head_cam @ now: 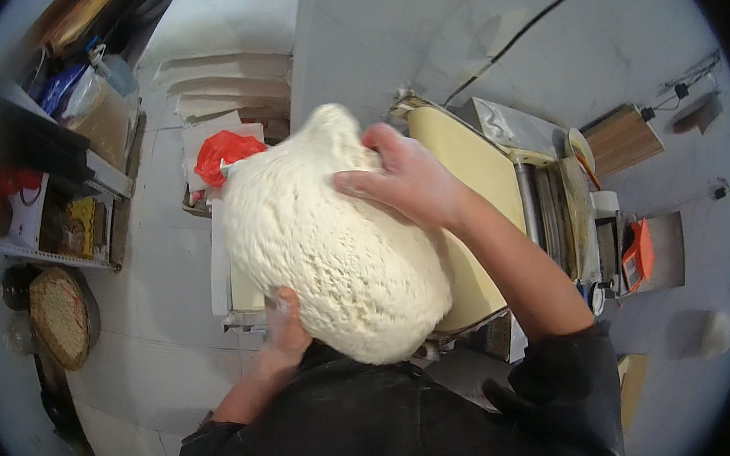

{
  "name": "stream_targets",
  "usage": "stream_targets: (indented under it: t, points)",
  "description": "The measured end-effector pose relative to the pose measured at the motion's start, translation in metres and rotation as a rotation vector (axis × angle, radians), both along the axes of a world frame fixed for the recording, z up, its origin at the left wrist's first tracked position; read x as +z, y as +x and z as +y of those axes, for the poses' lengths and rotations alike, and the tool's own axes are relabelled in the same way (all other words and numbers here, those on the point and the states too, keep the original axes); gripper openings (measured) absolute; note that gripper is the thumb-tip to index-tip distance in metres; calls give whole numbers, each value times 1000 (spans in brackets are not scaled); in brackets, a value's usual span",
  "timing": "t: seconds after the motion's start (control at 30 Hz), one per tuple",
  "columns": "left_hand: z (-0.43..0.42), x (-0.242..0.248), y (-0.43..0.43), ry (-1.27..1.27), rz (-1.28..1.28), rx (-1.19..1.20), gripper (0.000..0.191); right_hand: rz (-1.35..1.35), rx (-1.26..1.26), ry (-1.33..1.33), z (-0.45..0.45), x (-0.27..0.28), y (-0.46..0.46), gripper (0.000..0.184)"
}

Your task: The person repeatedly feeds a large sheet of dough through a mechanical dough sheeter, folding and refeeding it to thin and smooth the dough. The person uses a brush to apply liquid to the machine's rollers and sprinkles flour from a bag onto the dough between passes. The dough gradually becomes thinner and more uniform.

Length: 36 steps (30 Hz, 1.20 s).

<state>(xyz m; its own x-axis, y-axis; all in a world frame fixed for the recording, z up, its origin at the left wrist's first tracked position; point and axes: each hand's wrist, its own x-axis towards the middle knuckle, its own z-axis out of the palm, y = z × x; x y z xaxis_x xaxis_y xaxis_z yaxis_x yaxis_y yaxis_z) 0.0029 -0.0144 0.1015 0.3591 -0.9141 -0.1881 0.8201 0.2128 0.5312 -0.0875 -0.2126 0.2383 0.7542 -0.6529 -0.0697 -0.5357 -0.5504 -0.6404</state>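
A large mass of pale dough [330, 251] hangs between my hands in front of my dark clothing. My right hand [409, 176] grips its upper right part, thumb and fingers pressed into the surface. At its lower left edge, my left hand [287, 326] holds it with the thumb on top; the other fingers are hidden beneath. Behind the dough lies the cream belt [468, 185] of a dough sheeter, with metal rollers [529, 204] on its right side. The dough covers much of the belt's middle.
Stacked white sacks [233, 24] stand at the upper left, with a red plastic bag [227, 152] just below. Shelving [110, 167] lines the left, beside a round container of grain-like material [60, 311]. An orange object [640, 254] is at right. A black cable [514, 44] runs down the wall.
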Motion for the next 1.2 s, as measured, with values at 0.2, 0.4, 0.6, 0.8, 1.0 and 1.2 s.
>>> stream_targets:
  t: [0.2,0.4,0.6,0.8,1.0,1.2]
  points:
    - [18,-86,-4,418,113,-234,70,268,-84,-382,12,-31,48,43]
    - [67,-103,42,596,-186,52,65,177,-302,-27,66,16,-80,31]
    - [37,13,5,137,-762,432,42,-809,-772,-122,162,40,-300,11]
    - [1,112,-231,-483,-1085,-56,33,-994,-1305,-564,298,26,-516,13]
    - [-1,125,-409,-984,-1665,-605,31,-837,-1673,-534,406,-26,-598,16]
    - [2,121,-416,-1004,-1596,-567,34,-884,-1744,-417,428,-60,-622,17]
